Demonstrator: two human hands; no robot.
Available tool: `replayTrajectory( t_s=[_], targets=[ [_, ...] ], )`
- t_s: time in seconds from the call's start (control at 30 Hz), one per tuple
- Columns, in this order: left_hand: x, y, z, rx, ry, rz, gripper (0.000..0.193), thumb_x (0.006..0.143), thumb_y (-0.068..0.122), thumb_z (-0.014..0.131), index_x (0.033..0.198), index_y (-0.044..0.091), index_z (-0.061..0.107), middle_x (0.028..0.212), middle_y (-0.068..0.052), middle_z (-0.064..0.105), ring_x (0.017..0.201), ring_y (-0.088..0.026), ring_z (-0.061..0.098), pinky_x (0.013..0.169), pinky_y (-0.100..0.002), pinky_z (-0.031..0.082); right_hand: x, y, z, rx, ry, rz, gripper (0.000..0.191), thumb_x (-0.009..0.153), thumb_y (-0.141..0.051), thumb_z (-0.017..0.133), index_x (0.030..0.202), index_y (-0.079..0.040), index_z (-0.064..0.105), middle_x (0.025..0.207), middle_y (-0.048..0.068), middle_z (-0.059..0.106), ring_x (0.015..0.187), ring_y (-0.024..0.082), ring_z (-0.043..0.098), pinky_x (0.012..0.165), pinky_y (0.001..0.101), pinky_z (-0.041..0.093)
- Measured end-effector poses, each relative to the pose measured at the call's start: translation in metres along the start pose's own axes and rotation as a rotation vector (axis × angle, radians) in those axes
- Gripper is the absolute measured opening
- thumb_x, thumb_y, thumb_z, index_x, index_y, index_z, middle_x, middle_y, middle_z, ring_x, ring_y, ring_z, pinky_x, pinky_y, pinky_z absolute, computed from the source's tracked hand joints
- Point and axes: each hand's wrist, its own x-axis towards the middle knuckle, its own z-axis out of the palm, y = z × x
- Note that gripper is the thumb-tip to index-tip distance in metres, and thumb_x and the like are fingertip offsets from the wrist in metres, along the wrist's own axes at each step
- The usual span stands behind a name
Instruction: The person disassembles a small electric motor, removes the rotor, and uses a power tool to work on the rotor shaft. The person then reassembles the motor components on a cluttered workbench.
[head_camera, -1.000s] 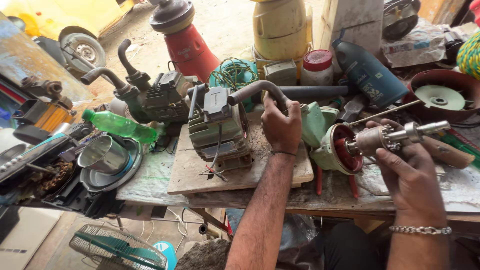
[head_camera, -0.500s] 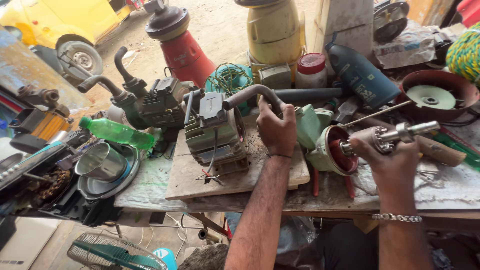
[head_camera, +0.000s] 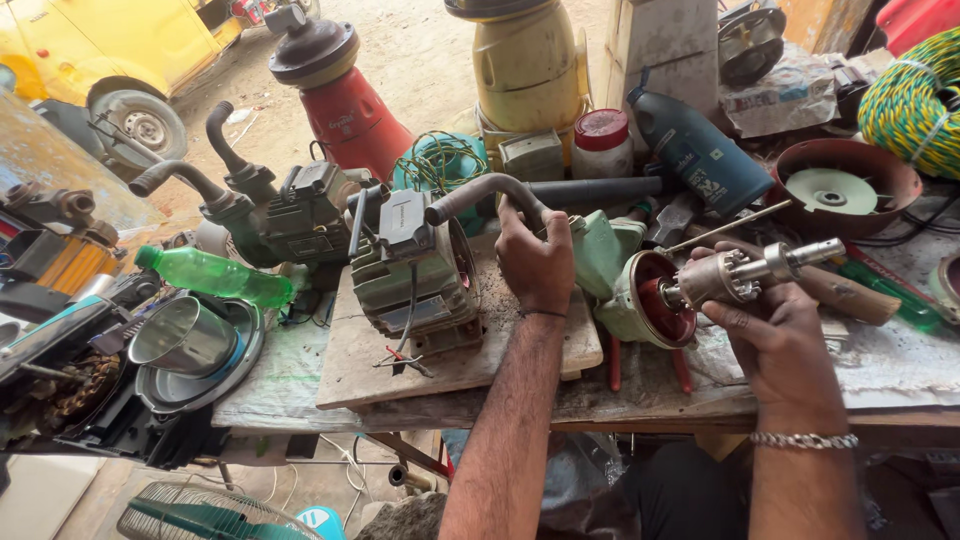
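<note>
light: bright daylight, strongest on the ground (head_camera: 430, 60) at top | shadows: soft, dark under counter (head_camera: 640, 400) | focus: sharp centre | edges: wide-angle stretch | glare: mild on cup (head_camera: 185, 335)

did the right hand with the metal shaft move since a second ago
Yes, slightly. The right hand brought the metal shaft inward, so its near end now sits at the mouth of the green housing, closer than before. The left hand kept its place.

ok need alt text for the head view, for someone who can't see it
A person's right hand holds a metal motor rotor just clear of a green pump housing, while the left hand grips the pump's curved grey pipe. They work at a cluttered wooden bench with a green plastic bottle.
</note>
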Motion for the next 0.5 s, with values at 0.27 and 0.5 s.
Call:
replayTrajectory(
  t_s=[0.27, 0.5],
  targets=[
    [0.0013, 0.0000, 0.0010, 0.007, -0.015, -0.041, 0.056, 0.085, 0.021, 0.062, 0.135, -0.004, 0.055, 0.094, -0.017, 0.075, 0.090, -0.032, 0.076, 0.084, -0.043, 0.059, 0.0002, 0.0029, -0.0051, -0.168, 0.024, -0.011, 0.075, 0.068, -0.028, 0.092, 0.130, 0.000, 0.060, 0.122, 0.014, 0.070, 0.116, 0.016, 0.067, 0.099, 0.0240, 0.055],
    [0.0005, -0.0021, 0.0017, 0.019, -0.031, -0.046, 0.054, 0.085, 0.021, 0.062, 0.134, -0.003, 0.055, 0.092, -0.016, 0.075, 0.087, -0.033, 0.076, 0.083, -0.043, 0.059, 0.0030, 0.0076, -0.0100, -0.400, 0.082, -0.072, 0.064, 0.076, -0.010, 0.081, 0.130, 0.003, 0.050, 0.118, 0.017, 0.068, 0.114, 0.021, 0.070, 0.100, 0.0302, 0.059]
  ],
)
